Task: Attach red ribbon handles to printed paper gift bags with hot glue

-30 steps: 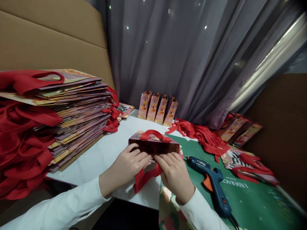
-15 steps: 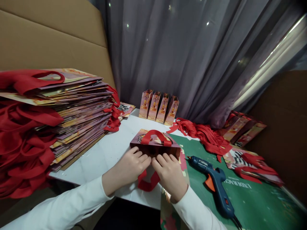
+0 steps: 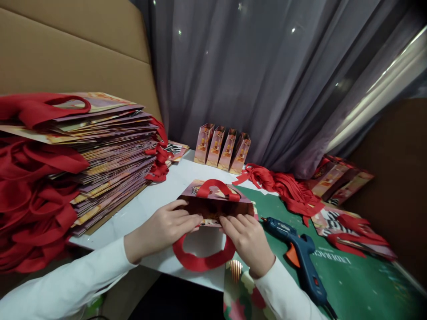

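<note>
A small printed paper gift bag point(image 3: 218, 206) lies on the white table in front of me, its mouth open towards me. One red ribbon handle point(image 3: 216, 189) arches over the far panel; the other ribbon handle point(image 3: 204, 262) loops down towards me. My left hand point(image 3: 168, 227) grips the near edge at the left, thumb outside and fingers over the rim. My right hand point(image 3: 243, 235) grips that same edge at the right, fingers curled over it. The inside of the bag is dark and partly covered by my fingers.
A tall stack of flat bags point(image 3: 116, 160) with red ribbons stands left. Several upright bags point(image 3: 222, 149) line the back. Right are a pile of red ribbon point(image 3: 283, 186), a blue glue gun point(image 3: 300, 253) on a green mat point(image 3: 347, 284), and more bags point(image 3: 336, 178).
The bag's mouth has opened wider. My hands have moved apart along its near edge, the left one further left. The near handle now hangs as a fuller loop towards me.
</note>
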`<state>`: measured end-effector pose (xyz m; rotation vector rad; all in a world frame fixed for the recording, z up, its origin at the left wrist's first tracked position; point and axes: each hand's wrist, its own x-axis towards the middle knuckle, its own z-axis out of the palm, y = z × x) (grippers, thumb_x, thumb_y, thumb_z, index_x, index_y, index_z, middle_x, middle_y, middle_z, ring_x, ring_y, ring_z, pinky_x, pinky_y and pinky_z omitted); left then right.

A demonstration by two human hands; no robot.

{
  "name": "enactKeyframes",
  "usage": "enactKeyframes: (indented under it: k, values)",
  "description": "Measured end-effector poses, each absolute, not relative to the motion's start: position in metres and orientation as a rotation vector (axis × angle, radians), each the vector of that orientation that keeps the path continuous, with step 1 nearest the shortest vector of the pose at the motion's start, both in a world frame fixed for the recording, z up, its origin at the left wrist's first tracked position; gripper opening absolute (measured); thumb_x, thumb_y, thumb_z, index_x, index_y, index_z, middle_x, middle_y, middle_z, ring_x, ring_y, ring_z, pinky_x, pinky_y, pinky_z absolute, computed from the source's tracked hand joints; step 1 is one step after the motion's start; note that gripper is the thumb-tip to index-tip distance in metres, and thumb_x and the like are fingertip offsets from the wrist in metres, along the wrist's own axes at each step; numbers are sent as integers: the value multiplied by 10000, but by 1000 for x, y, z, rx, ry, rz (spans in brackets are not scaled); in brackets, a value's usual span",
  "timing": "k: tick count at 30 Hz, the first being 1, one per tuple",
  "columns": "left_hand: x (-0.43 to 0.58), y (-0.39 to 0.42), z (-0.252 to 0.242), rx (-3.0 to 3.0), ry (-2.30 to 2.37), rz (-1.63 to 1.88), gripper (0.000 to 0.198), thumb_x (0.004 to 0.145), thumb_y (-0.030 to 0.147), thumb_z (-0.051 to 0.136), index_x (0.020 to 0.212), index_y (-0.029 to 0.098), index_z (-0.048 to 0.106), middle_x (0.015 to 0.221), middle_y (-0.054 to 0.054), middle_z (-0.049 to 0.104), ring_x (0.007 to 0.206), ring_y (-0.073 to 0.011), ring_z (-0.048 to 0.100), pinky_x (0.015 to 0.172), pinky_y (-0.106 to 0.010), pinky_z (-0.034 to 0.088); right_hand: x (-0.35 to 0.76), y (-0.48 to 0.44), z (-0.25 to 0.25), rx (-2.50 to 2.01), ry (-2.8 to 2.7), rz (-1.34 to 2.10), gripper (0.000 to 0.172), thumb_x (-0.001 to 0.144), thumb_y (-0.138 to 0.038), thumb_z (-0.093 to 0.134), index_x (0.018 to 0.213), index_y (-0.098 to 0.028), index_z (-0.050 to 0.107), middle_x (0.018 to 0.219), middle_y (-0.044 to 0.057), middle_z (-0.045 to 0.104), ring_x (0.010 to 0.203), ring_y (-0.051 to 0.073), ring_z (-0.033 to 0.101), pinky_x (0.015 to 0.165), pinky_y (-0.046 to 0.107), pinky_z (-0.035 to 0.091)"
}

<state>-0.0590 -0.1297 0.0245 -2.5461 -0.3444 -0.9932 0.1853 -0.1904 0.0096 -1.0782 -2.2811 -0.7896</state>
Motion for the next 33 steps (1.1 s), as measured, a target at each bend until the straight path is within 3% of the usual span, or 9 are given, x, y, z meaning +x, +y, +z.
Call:
enactKeyframes:
  k: [4, 13, 17, 23, 28, 33]
  values:
    - [-65, -124, 22, -2535, -347, -1058, 212, 959, 74, 444, 1069, 165, 601, 850, 19, 762, 709, -94, 693, 912, -332, 504, 192, -186, 4, -997, -2235, -777, 292, 942, -26, 401, 1076, -89, 653, 893, 93, 731, 779, 165, 623, 711, 315, 444]
    - [-67, -117, 23, -2526, -214, -962, 245, 956, 44, 427, 1077, 140, 617, 946, -9, 763, 815, -83, 707, 1023, -307, 496, 202, -182, 3, -1024, -2241, -747, 250, 953, -73, 436, 1018, -100, 676, 834, 89, 721, 719, 166, 629, 686, 315, 474]
    - [-69, -114, 17, -2501, -229, -881, 292, 928, 5, 427, 1100, 145, 618, 928, -11, 759, 817, -91, 705, 1016, -307, 512, 205, -182, -3, -1078, -2310, -726, 287, 945, -61, 411, 1066, -95, 670, 890, 117, 717, 782, 194, 633, 724, 339, 499]
    - [-69, -111, 12, -2468, -188, -995, 212, 918, 11, 468, 1009, 112, 629, 791, -10, 751, 688, -86, 693, 920, -283, 556, 208, -181, -12, -1010, -2259, -766, 346, 925, -5, 371, 1080, -80, 671, 893, 117, 735, 793, 178, 660, 764, 325, 522]
    - [-69, -105, 12, -2462, -218, -997, 237, 918, 22, 472, 1033, 155, 632, 784, 15, 743, 670, -79, 678, 938, -294, 546, 213, -176, -19, -1002, -2208, -724, 340, 915, -2, 399, 1114, -92, 659, 862, 108, 733, 788, 167, 669, 725, 306, 519]
    - [-58, -98, -12, -2457, -335, -863, 272, 929, 42, 420, 1053, 146, 639, 800, -30, 724, 738, -130, 677, 930, -351, 537, 208, -166, -19, -1317, -2320, -497, 330, 833, 4, 502, 1087, -129, 665, 890, 98, 727, 803, 182, 666, 738, 293, 515]
